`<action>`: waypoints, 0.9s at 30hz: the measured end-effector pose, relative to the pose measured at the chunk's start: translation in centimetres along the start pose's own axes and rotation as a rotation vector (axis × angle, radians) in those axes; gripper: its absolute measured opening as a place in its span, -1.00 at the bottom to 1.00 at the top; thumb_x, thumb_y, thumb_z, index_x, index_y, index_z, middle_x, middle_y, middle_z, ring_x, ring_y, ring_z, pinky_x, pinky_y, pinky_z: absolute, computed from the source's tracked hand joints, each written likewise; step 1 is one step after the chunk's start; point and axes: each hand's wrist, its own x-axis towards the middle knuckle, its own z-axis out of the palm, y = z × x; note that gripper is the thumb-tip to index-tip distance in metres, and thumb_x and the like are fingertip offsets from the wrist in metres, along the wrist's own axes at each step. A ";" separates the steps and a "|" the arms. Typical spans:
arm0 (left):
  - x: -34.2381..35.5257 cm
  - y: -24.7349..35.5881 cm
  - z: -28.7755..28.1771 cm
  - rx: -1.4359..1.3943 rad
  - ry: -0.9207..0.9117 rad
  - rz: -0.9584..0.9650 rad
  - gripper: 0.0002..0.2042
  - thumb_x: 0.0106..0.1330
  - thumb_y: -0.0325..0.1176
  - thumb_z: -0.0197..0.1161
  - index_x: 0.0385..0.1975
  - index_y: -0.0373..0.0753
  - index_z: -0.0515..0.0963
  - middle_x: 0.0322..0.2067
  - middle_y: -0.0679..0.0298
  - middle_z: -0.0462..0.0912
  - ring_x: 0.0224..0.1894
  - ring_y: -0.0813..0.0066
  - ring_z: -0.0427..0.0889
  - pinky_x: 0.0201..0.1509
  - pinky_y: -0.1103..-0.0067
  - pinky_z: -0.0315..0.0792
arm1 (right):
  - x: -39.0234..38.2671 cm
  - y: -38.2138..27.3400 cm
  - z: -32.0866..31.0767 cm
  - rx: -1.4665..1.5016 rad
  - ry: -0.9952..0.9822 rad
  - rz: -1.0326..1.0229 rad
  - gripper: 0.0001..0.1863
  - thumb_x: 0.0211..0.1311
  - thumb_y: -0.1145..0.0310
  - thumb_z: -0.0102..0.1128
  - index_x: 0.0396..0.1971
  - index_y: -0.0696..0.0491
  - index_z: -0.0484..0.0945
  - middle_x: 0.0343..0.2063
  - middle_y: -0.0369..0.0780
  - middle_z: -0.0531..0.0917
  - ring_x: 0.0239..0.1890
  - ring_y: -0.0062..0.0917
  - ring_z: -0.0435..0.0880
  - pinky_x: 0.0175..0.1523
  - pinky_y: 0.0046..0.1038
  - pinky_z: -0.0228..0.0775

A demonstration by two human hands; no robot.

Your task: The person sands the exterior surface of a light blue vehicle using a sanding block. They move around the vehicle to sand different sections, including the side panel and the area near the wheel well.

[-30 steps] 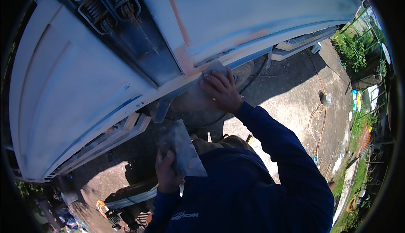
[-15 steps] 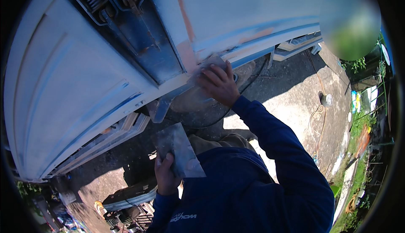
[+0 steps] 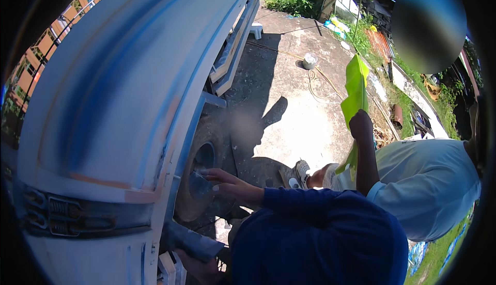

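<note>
My right hand [image 3: 230,186] is closed on a thin flat spreader [image 3: 200,186], which looks dark in the shade. It is held in front of the wheel [image 3: 205,156], off the vehicle's body. Lower down, my left hand [image 3: 199,268] grips a flat grey plate [image 3: 194,242], tilted beside the lower edge of the body. The long white-and-blue body panel [image 3: 129,94] fills the left side. A pinkish-brown patch [image 3: 140,196] marks it near the recessed dark strip with springs and latches [image 3: 67,215].
Close on my right, a person in a light blue shirt [image 3: 423,181] holds a big green leaf [image 3: 355,86]. Sunlit concrete [image 3: 305,130] lies beyond my right arm. A cord [image 3: 323,81] runs past a grey container [image 3: 309,61]. Slatted side rails [image 3: 235,52] stick out below the panel.
My view has swung to the right. My right hand and its spreader have come away from the panel's edge. The person with the leaf now shows at the right.
</note>
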 end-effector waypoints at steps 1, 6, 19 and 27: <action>0.6 0.3 0.7 -0.047 -0.022 -0.035 -0.58 0.55 -0.11 -0.03 0.20 -0.30 0.37 0.05 0.07 0.53 0.06 0.25 0.56 0.16 0.31 0.47 | -0.9 -0.6 -0.7 0.229 0.036 0.138 -0.31 0.25 0.13 0.26 0.33 0.03 0.28 0.26 -0.14 0.37 0.37 -0.27 0.29 0.42 -0.04 0.13; 5.4 -0.8 2.6 1.004 -0.462 0.322 -0.57 0.50 -0.30 0.09 0.26 -0.39 0.32 0.12 -0.06 0.49 0.16 0.13 0.51 0.33 0.32 0.33 | -6.5 -5.6 -5.4 0.484 0.288 0.355 -0.42 0.39 0.34 0.12 0.37 0.06 0.24 0.25 -0.08 0.41 0.30 -0.26 0.41 0.39 -0.12 0.20; 9.7 -9.9 9.0 1.170 -0.817 0.443 -0.50 0.51 -0.26 0.01 0.34 -0.40 0.21 0.22 -0.20 0.42 0.28 0.10 0.42 0.33 0.40 0.27 | -9.6 -11.1 -2.2 -1.510 -0.018 -0.202 -0.28 -0.01 0.49 0.22 0.26 -0.23 0.44 0.20 -0.32 0.46 0.33 -0.42 0.35 0.37 0.01 0.10; 5.9 -3.6 11.3 0.887 -0.585 0.569 -0.57 0.49 -0.31 0.09 0.24 -0.43 0.28 -0.01 -0.07 0.60 -0.03 0.17 0.62 0.06 0.39 0.49 | -9.0 -13.5 2.9 -0.658 -0.105 0.224 -0.60 0.19 0.56 0.06 0.05 0.06 0.58 0.10 -0.09 0.52 0.25 -0.14 0.40 0.18 -0.21 0.40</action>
